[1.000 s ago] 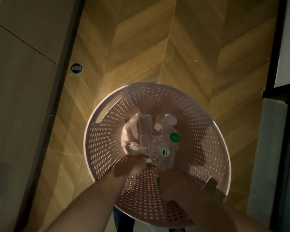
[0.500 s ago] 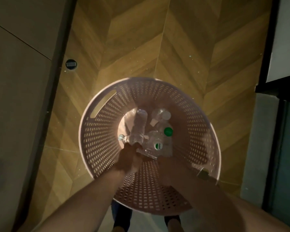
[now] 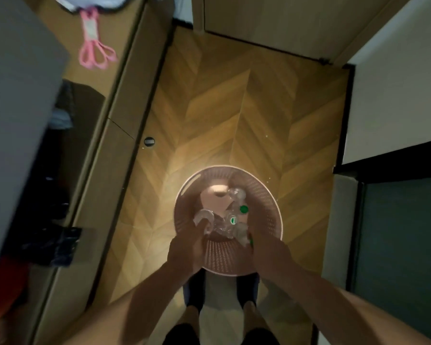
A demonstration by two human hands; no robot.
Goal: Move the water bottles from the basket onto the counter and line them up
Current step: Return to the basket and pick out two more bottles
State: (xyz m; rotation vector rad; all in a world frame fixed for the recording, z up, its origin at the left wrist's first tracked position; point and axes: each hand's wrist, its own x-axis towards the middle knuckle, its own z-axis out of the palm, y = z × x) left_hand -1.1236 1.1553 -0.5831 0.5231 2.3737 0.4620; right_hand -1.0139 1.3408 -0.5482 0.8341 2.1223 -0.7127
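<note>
CHANGE: view pulled back since earlier, basket smaller, counter edge now visible | left hand [image 3: 189, 241] curls round a clear crinkled plastic water bottle [image 3: 204, 217] inside round pink perforated plastic basket [image 3: 266, 207] | right hand [image 3: 266, 250] grip unclear, at basket's near rim | remaining bottles [image 3: 232, 220] between hands | herringbone wood floor [image 3: 234, 115] beyond | pink scissors [image 3: 95, 49] on table [image 3: 67, 23], far left.

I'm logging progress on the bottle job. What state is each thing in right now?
basket: on the floor, bottles inside
water bottles: jumbled in the basket, none on the counter
left hand: grips a clear bottle
right hand: holds a bottle at the basket's near side
pink scissors: lying on the counter, closed
</note>
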